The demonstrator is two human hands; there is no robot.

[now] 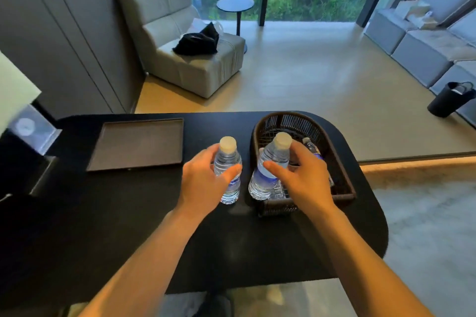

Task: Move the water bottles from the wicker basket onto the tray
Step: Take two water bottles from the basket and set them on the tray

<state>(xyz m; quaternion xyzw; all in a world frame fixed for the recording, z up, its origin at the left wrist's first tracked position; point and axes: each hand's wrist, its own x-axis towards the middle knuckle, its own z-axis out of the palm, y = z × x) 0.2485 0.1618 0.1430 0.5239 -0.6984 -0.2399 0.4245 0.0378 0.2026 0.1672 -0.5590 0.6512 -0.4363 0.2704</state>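
My left hand (pixel 203 183) is shut on a clear water bottle (pixel 228 162) with a pale cap, held upright between the tray and the basket, above the black table. My right hand (pixel 304 175) grips a second water bottle (pixel 270 162), upright at the left edge of the dark wicker basket (pixel 342 177). Another bottle (pixel 313 149) lies inside the basket behind my right hand, and more clear plastic shows low in the basket. The dark rectangular tray (pixel 139 144) lies empty on the table to the left.
The black table (pixel 128 226) has a rounded right end. A clear acrylic stand (pixel 33 131) and a dark box stand at its far left. Beyond are a beige armchair (pixel 185 41) with black cloth, a round side table, a grey sofa and a black bin (pixel 448 99).
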